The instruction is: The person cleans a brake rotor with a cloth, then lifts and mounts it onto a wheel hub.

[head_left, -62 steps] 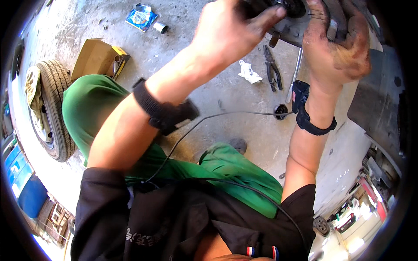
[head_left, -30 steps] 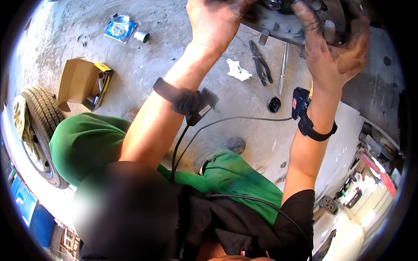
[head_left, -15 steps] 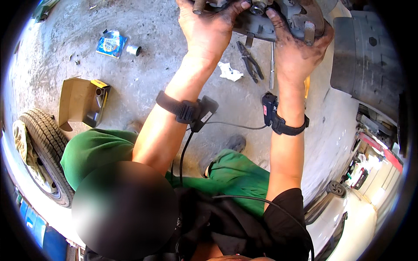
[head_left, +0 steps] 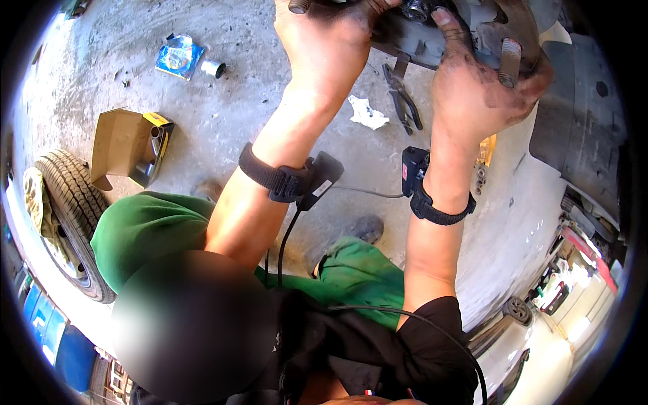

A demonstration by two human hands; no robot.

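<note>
Wheel hub (head_left: 413, 39) between 2 hands (head_left: 324, 50) (head_left: 480, 91)

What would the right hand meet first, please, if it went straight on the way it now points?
The right hand would first meet the dark metal part it appears to be gripping, though depth is hard to judge there.

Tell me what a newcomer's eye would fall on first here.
Probably the bright green trousers at lower left and centre, then the left hand and grease-darkened right hand at a dark metal part with threaded studs, along the top edge. Next might come the treaded tyre at far left and the open cardboard box beside it on the floor.
</note>
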